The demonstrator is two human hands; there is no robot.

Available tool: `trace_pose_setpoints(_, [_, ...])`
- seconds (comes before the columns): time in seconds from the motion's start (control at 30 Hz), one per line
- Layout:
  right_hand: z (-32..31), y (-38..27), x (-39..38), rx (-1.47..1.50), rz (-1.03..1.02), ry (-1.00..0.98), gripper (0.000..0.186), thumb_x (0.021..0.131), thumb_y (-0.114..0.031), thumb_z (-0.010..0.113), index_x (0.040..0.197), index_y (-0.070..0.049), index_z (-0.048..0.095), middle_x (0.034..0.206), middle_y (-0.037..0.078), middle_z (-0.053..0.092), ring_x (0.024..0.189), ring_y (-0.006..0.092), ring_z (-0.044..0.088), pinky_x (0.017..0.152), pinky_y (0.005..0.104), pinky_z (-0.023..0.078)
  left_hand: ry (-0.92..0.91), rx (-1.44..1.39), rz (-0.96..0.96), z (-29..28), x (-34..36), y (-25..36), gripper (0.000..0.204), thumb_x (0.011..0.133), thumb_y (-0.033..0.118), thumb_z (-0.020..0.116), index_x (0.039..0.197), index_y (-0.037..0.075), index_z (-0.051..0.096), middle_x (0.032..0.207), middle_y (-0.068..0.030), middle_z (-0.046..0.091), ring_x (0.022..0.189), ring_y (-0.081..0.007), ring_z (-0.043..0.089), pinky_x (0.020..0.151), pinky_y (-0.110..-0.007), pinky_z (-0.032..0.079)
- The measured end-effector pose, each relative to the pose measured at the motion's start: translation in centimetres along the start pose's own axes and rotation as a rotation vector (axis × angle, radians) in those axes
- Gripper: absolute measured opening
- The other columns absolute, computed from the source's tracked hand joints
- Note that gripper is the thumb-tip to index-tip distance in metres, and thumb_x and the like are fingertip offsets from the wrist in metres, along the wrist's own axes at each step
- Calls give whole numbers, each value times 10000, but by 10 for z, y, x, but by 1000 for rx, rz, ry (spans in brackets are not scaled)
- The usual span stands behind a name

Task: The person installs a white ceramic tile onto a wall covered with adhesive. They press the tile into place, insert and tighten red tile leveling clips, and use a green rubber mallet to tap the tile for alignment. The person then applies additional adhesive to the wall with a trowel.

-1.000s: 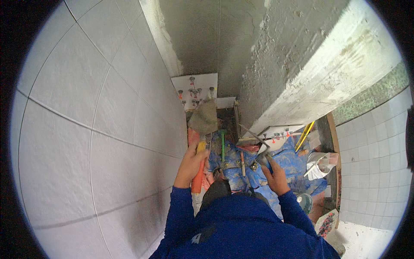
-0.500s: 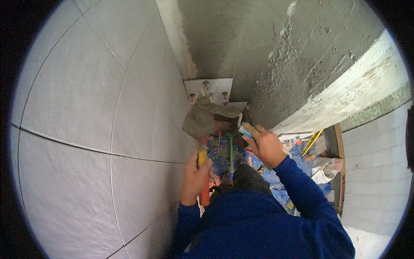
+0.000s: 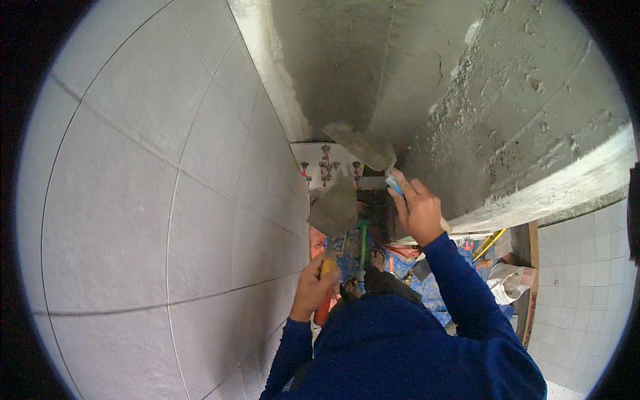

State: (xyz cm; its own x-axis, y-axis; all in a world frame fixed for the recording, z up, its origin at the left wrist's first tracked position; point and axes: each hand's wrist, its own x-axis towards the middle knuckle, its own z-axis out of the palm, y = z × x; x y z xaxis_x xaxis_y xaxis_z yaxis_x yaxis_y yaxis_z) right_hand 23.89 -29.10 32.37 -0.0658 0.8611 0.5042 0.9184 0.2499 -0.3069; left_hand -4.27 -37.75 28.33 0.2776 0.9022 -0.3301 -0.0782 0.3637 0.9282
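My right hand is raised against the rough grey plastered wall and grips the blue handle of a plastering trowel, whose blade carries wet mortar and lies against the wall. My left hand is lower, near the tiled wall, closed around the yellow handle of a second trowel whose blade holds a heap of grey mortar. Both arms wear blue sleeves.
Large white glossy tiles cover the wall on my left. Below lie a white tile with red levelling clips, blue sheeting, a green-handled tool, a yellow-handled tool and a white bag.
My right hand has lifted from the floor clutter up to the plastered wall with its trowel. The left hand has stayed low with the loaded trowel, and my view has tilted upward.
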Motion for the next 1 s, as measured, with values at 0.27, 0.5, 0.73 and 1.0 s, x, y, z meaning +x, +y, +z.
trace_pose_setpoints(0.27, [84, 15, 55, -75, 13, -129, 437, 916, -227, 678, 1346, -193, 609, 918, 109, 630, 844, 331, 667, 685, 440, 554, -19, 73, -226, -15, 107, -61, 446, 936, 120, 638, 1371, 62, 562, 791, -38, 618, 601, -120, 602, 549, -288, 508])
trace_pose_setpoints(0.5, [154, 20, 77, -115, 76, -356, 397, 954, -290, 629, 1333, -173, 615, 1007, 159, 676, 844, 376, 688, 720, 474, 562, 75, 93, -282, -58, 107, -85, 519, 927, 98, 665, 1423, 29, 530, 864, -41, 646, 669, -123, 602, 609, -304, 533])
trace_pose_setpoints(0.73, [194, 44, 104, -119, 65, -554, 394, 960, -324, 620, 1313, -149, 622, 1052, 208, 687, 874, 413, 690, 741, 512, 561, 85, 96, -381, -68, 106, -88, 502, 935, 117, 652, 1413, 20, 530, 815, -41, 624, 623, -111, 589, 561, -283, 507])
trace_pose_setpoints(1.0, [206, 33, 145, -253, -23, -656, 222, 899, -210, 598, 1035, -73, 708, 966, 208, 718, 875, 402, 716, 770, 511, 586, 37, 153, -359, -67, 105, -78, 484, 947, 136, 655, 1406, 28, 545, 787, -30, 626, 628, -109, 593, 566, -286, 501])
